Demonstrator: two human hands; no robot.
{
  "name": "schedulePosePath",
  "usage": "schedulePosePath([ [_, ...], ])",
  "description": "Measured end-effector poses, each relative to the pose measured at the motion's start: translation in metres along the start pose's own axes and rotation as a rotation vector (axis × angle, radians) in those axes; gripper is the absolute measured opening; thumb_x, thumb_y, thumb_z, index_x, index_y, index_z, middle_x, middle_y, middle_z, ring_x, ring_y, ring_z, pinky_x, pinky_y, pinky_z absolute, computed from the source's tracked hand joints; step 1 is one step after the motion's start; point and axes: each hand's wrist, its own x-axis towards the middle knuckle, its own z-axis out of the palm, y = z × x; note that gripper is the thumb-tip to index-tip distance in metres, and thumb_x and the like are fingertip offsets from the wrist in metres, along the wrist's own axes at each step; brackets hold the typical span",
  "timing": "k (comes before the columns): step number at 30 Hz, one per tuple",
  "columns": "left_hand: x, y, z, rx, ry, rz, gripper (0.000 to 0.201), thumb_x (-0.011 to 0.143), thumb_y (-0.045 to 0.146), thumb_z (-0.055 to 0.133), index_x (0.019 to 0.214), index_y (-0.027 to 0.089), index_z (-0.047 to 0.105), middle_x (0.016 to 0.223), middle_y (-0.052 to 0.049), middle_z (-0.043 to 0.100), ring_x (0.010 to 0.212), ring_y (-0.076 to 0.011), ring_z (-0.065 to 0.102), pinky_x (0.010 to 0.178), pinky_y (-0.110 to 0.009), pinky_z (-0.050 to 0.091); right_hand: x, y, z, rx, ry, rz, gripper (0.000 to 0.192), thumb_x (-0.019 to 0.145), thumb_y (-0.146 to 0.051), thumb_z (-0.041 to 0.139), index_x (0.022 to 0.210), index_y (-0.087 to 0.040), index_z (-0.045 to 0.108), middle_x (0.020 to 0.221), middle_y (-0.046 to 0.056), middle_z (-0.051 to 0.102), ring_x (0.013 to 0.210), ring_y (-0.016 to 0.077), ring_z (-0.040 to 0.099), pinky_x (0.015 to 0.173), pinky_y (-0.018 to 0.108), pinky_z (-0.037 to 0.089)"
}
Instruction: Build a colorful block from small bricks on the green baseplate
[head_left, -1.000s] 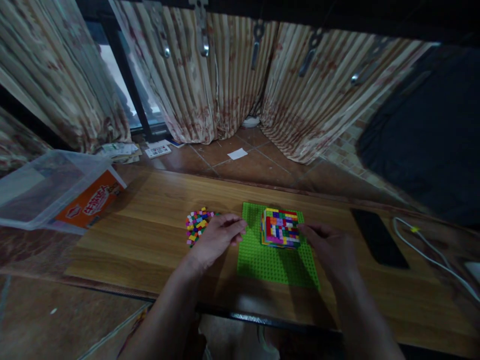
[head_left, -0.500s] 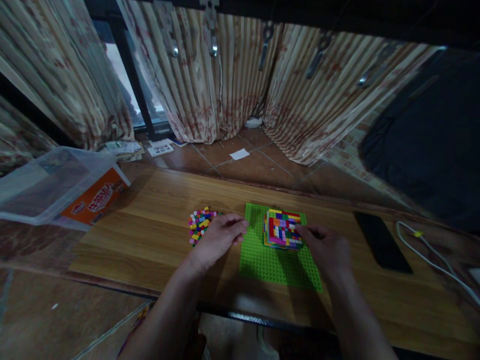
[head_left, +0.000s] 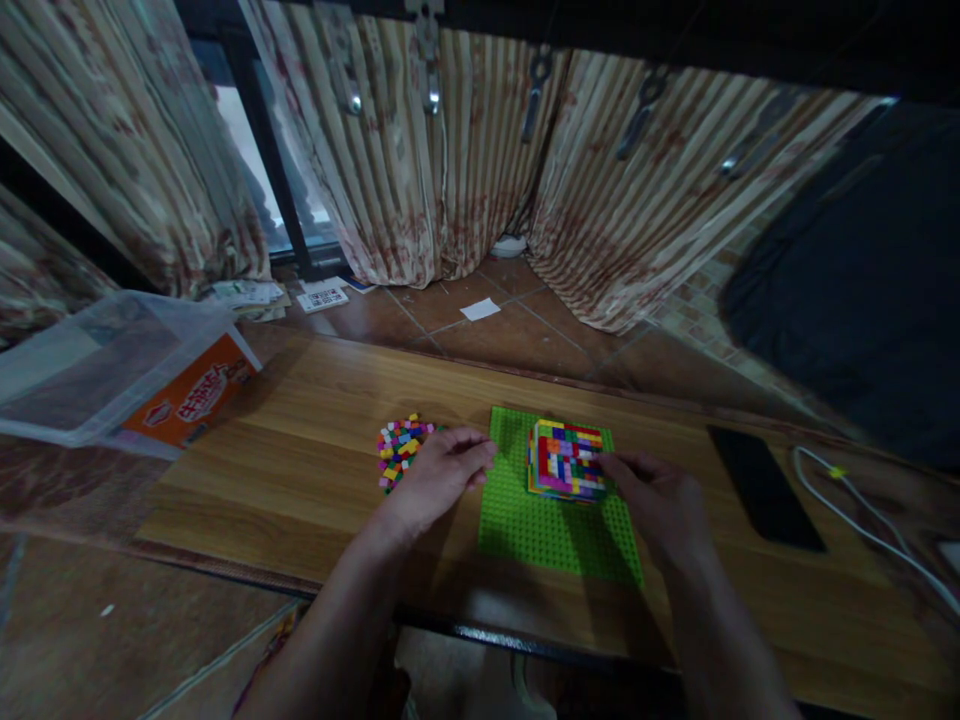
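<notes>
A bright green studded baseplate (head_left: 555, 530) lies on the wooden table (head_left: 300, 470). A block built of many-coloured small bricks (head_left: 564, 459) stands on its far part. My right hand (head_left: 660, 505) rests at the block's right side, fingertips touching its edge. My left hand (head_left: 439, 475) lies on the table at the baseplate's left edge, fingers curled, between the plate and a small pile of loose coloured bricks (head_left: 399, 447). Whether the left fingers pinch a brick is hidden.
A clear plastic bin (head_left: 97, 365) with an orange label sits at the table's left end. A black phone (head_left: 761, 485) and a white cable (head_left: 862, 520) lie to the right. Beyond the table are tiled floor, papers and striped curtains.
My right hand edged in to the block's right side and stayed there. The left hand has barely moved. The view shifted slightly.
</notes>
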Motion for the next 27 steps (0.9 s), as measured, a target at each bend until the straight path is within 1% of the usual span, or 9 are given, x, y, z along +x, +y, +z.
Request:
schedulePosePath([
  [3, 0.000, -0.001, 0.000, 0.006, -0.001, 0.008, 0.035, 0.074, 0.049, 0.067, 0.071, 0.015, 0.060, 0.061, 0.002, 0.056, 0.057, -0.0090, 0.049, 0.056, -0.023, 0.036, 0.001, -0.001, 0.003, 0.083, 0.006, 0.071, 0.038, 0.062, -0.051, 0.075, 0.076, -0.016, 0.077, 0.069, 0.006, 0.073, 0.062, 0.0188, 0.063, 0.056, 0.028, 0.045],
  [7, 0.001, -0.002, 0.000, 0.000, -0.006, 0.009, 0.034, 0.074, 0.048, 0.067, 0.072, 0.015, 0.060, 0.060, 0.003, 0.055, 0.055, -0.0085, 0.047, 0.055, -0.023, 0.036, 0.002, -0.001, 0.006, 0.246, 0.002, 0.159, 0.040, 0.052, -0.050, 0.080, 0.069, -0.014, 0.075, 0.053, 0.001, 0.062, 0.046, 0.0103, 0.046, 0.044, 0.023, 0.034],
  [9, 0.001, -0.002, 0.000, -0.002, -0.008, 0.007, 0.033, 0.075, 0.047, 0.066, 0.072, 0.015, 0.060, 0.060, 0.003, 0.054, 0.055, -0.0084, 0.047, 0.055, -0.023, 0.035, 0.003, 0.000, 0.006, 0.329, -0.026, 0.187, 0.039, 0.050, -0.049, 0.082, 0.065, -0.014, 0.073, 0.051, 0.001, 0.059, 0.044, 0.0086, 0.042, 0.041, 0.022, 0.030],
  [12, 0.001, -0.002, 0.000, 0.003, -0.005, 0.010, 0.032, 0.077, 0.046, 0.064, 0.071, 0.015, 0.059, 0.060, 0.003, 0.054, 0.056, -0.0088, 0.048, 0.055, -0.023, 0.035, 0.004, 0.002, 0.007, 0.389, -0.062, 0.200, 0.038, 0.050, -0.047, 0.083, 0.065, -0.014, 0.073, 0.055, 0.002, 0.061, 0.046, 0.0087, 0.043, 0.042, 0.022, 0.031],
  [16, -0.001, 0.000, 0.002, 0.023, -0.005, 0.019, 0.030, 0.079, 0.044, 0.061, 0.069, 0.015, 0.058, 0.060, 0.003, 0.054, 0.056, -0.0090, 0.048, 0.055, -0.023, 0.036, 0.005, 0.003, 0.007, 0.412, -0.045, 0.228, 0.038, 0.047, -0.044, 0.086, 0.066, -0.014, 0.073, 0.054, 0.000, 0.059, 0.047, 0.0080, 0.042, 0.043, 0.022, 0.031],
  [19, -0.002, 0.001, 0.005, 0.004, -0.002, 0.012, 0.030, 0.077, 0.043, 0.062, 0.070, 0.015, 0.058, 0.059, 0.003, 0.053, 0.056, -0.0087, 0.047, 0.055, -0.023, 0.035, 0.005, 0.002, 0.008, 0.420, -0.046, 0.245, 0.039, 0.045, -0.044, 0.087, 0.066, -0.013, 0.073, 0.052, -0.001, 0.058, 0.048, 0.0077, 0.041, 0.043, 0.022, 0.030],
  [23, -0.002, 0.000, 0.011, -0.016, -0.030, -0.015, 0.028, 0.073, 0.042, 0.067, 0.071, 0.015, 0.059, 0.059, 0.004, 0.052, 0.054, -0.0083, 0.047, 0.053, -0.022, 0.035, 0.005, -0.001, 0.011, 0.421, -0.057, 0.274, 0.040, 0.044, -0.045, 0.086, 0.064, -0.014, 0.072, 0.050, -0.002, 0.056, 0.046, 0.0072, 0.040, 0.042, 0.021, 0.028],
  [27, 0.000, -0.005, 0.015, -0.025, -0.044, -0.023, 0.026, 0.075, 0.039, 0.064, 0.070, 0.015, 0.058, 0.061, 0.004, 0.053, 0.055, -0.0083, 0.048, 0.053, -0.022, 0.035, 0.006, -0.005, 0.015, 0.490, -0.059, 0.335, 0.039, 0.041, -0.044, 0.087, 0.060, -0.015, 0.069, 0.048, -0.004, 0.053, 0.045, 0.0060, 0.040, 0.042, 0.020, 0.031],
])
